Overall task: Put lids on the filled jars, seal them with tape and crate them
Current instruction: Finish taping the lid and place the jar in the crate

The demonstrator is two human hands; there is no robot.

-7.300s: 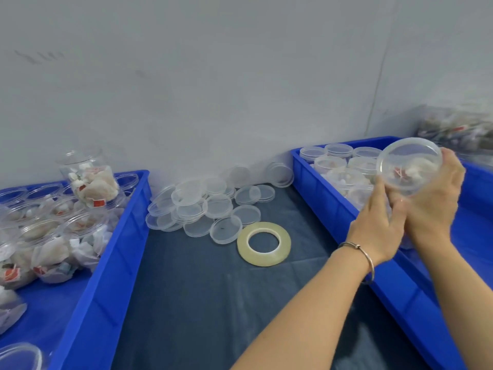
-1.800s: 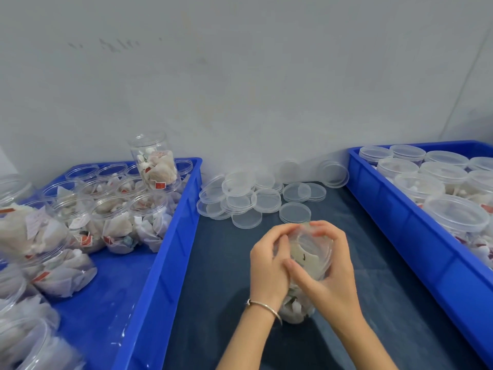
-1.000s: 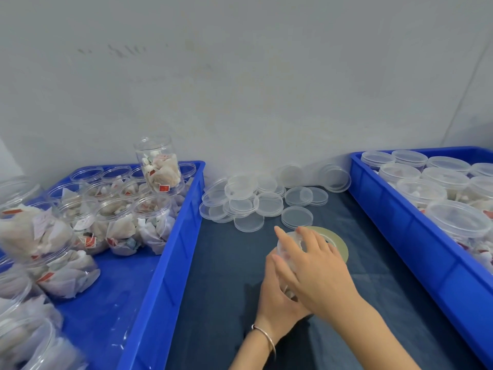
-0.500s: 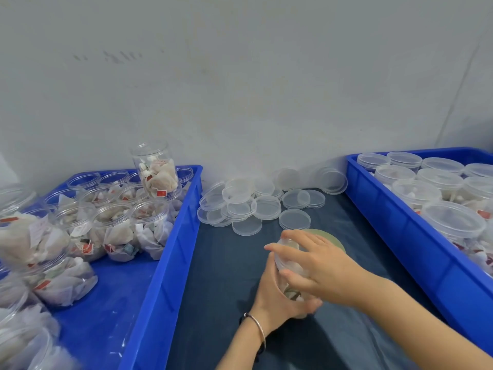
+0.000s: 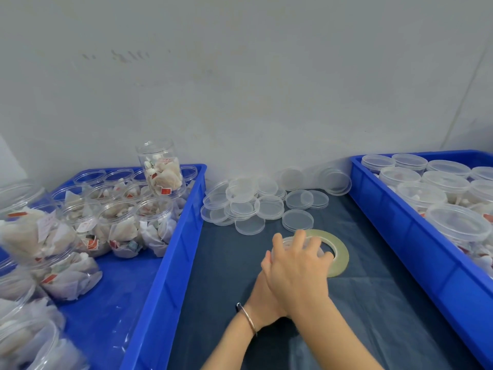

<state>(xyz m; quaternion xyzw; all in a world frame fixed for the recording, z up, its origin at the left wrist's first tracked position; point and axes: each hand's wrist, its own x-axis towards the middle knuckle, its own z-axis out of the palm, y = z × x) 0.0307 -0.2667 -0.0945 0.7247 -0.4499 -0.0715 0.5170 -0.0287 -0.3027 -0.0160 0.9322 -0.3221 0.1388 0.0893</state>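
Two hands meet on one clear plastic filled jar point(image 5: 289, 243) standing on the dark mat point(image 5: 218, 268): right hand point(image 5: 296, 265) clasps its lid from above, left hand point(image 5: 262, 292) grips its side beneath. Yellowish tape ring point(image 5: 338, 252) lies just behind the jar; loose clear lids point(image 5: 256, 204) farther behind.

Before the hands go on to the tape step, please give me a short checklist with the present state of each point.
1. Lid sits on the jar: cannot tell, the right hand covers its top.
2. Jar is steadied: ok, the left hand grips it from below the right one.
3. Tape roll is near: ok, it lies flat just behind the jar.
4. Spare lids at hand: ok, a pile lies by the wall.
5. Room in the right crate: cannot tell, lidded jars fill the visible part.
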